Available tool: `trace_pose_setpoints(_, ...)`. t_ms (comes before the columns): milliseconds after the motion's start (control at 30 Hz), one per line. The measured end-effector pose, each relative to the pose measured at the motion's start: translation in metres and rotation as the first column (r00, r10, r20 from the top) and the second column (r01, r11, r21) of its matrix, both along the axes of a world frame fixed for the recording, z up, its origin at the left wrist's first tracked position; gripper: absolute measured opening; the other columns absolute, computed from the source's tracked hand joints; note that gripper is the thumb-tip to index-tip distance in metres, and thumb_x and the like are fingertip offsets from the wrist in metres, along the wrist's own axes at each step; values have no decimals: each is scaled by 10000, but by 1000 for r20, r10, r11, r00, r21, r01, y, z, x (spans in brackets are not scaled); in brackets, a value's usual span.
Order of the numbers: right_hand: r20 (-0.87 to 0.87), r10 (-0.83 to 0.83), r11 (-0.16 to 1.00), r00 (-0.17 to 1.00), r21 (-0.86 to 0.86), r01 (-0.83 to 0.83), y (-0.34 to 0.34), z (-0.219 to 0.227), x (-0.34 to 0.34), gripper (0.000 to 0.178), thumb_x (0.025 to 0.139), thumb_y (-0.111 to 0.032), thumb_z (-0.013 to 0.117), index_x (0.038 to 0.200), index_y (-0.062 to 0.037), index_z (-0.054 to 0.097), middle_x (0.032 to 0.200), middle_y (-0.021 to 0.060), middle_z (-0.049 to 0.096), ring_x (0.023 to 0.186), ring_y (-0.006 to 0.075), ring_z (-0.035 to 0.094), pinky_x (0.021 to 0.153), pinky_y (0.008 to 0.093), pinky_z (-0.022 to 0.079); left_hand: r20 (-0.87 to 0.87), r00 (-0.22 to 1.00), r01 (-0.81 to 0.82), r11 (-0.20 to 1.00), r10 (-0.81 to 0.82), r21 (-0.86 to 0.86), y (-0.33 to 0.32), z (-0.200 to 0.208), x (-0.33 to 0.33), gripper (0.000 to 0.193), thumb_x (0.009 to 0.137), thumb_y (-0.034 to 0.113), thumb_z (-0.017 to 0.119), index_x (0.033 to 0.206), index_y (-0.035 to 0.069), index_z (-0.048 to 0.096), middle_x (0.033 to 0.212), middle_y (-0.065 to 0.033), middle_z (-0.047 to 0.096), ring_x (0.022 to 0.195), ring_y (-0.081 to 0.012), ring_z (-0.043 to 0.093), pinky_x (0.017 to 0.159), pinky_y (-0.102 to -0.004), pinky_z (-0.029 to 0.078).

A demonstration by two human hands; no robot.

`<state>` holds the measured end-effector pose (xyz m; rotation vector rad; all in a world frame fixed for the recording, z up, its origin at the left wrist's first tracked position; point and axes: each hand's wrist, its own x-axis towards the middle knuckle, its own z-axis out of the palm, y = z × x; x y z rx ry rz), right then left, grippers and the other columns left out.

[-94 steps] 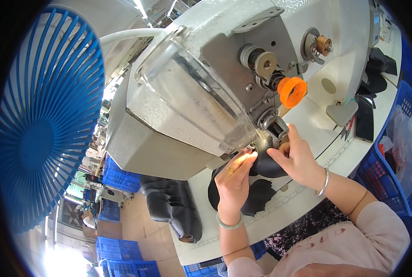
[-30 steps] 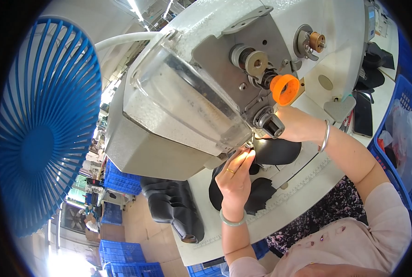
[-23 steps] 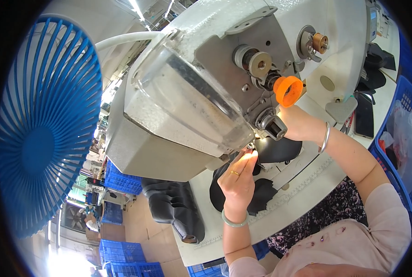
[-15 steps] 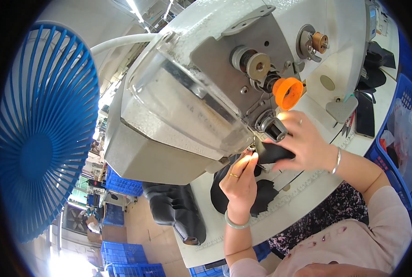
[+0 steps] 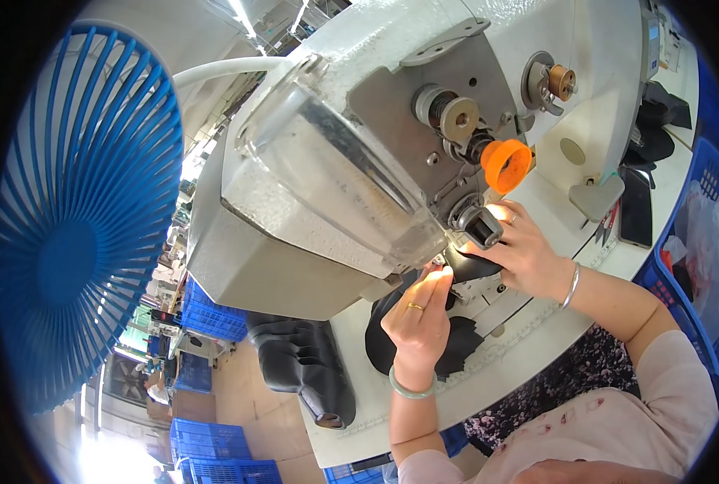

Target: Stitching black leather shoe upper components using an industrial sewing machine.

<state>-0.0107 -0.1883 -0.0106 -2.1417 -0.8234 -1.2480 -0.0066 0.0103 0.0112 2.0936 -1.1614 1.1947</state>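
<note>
The sewing machine (image 5: 295, 278) stands over a white table, and both of my hands are close to its needle area. My left hand (image 5: 420, 323), with a ring and a pale bangle, pinches the edge of a black sheet-like piece (image 5: 472, 264) under the machine head. On the other side, my right hand (image 5: 529, 256) has its fingers bent over the same piece, their tips partly hidden behind a dark knob (image 5: 479, 226). Bright light falls on the left fingertips. Below my left hand lies another black piece (image 5: 460, 345) with a jagged edge. The needle itself is hidden.
Stacked black pieces (image 5: 307, 367) lie at the table's left edge. A big blue fan (image 5: 69, 258) fills the far left. At right are a phone (image 5: 636, 208), red-handled snips (image 5: 608, 224) and a blue basket (image 5: 698, 323) with plastic bags. An orange cup-shaped part (image 5: 507, 166) juts from the machine.
My right hand has moved up and left, closer to the machine head, and the black piece's near edge has shifted, baring metal plate. My left hand stays nearly in place.
</note>
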Motion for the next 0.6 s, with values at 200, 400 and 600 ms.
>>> trace_pose_setpoints(200,36,-12,1000,999,20,11,4,-2,4,516,514,41,645,1010,-96,614,1155,40,573,1150,257,510,950,450,394,17,1000,-24,1000,24,5,4,-2,4,235,681,-109,642,876,9,703,833,-86,678,776,-236,694,649,-285,550)
trace_pose_setpoints(400,38,-6,999,999,35,4,4,-1,8,493,506,57,652,976,-91,621,1099,54,592,1107,270,532,932,450,408,7,998,-58,998,58,27,2,-1,0,241,687,-105,651,885,19,712,833,-81,680,761,-234,692,646,-284,548)
trace_pose_setpoints(600,51,10,999,999,40,-12,6,0,12,473,527,58,676,969,-99,615,1070,53,600,1087,269,547,915,453,419,-18,1000,-12,999,12,-35,4,-1,5,249,673,-115,646,867,23,719,819,-84,685,755,-235,693,649,-284,546)
